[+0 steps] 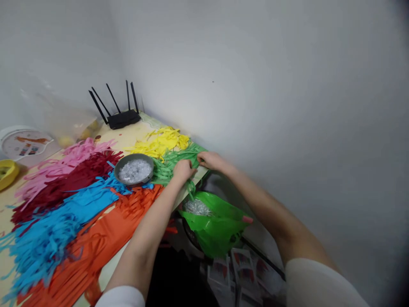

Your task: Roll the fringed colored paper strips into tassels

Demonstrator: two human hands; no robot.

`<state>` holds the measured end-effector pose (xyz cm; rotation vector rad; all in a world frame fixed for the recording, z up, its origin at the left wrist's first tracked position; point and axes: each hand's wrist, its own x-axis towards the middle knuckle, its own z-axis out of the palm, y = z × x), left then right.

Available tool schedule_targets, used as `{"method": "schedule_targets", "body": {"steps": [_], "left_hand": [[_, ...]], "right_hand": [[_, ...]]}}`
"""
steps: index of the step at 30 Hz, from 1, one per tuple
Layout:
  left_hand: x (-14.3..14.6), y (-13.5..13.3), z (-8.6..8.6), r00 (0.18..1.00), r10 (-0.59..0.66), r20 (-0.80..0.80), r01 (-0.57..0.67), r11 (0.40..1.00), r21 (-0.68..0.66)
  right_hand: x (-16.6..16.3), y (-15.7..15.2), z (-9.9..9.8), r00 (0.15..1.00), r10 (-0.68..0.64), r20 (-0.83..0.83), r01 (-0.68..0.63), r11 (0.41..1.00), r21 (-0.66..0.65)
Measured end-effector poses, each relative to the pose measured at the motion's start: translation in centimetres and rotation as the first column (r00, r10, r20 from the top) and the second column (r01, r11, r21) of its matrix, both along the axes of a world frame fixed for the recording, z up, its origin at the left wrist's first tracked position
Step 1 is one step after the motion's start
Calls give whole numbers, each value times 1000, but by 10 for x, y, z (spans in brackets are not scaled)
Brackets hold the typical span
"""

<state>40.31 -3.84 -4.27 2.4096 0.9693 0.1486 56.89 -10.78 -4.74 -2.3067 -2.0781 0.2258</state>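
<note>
Currently my left grip (184, 170) and right grip (209, 160) are pinching tightly on green strips (174, 158), the pile spreading between and leftward of both on the desk (128, 138). Strips are looking light, limp, possibly tear-prone; gathering several near their ends seems best.

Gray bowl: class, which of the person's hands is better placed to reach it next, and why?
Probably the left hand: it is nearer the bowl, with only green strips between them. The right hand is farther off, beyond the left.
</note>
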Motion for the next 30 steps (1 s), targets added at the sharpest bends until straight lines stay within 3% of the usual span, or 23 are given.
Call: {"method": "schedule_targets", "body": {"steps": [14,30], "left_hand": [[8,1,7,995,90,-48,-92,996,-22],[9,10,3,994,98,-54,-103,990,-91]], "right_hand": [[1,-1,3,999,37,1,-37,999,22],[-2,-3,7,1000,31,-5,-30,999,34]]}}
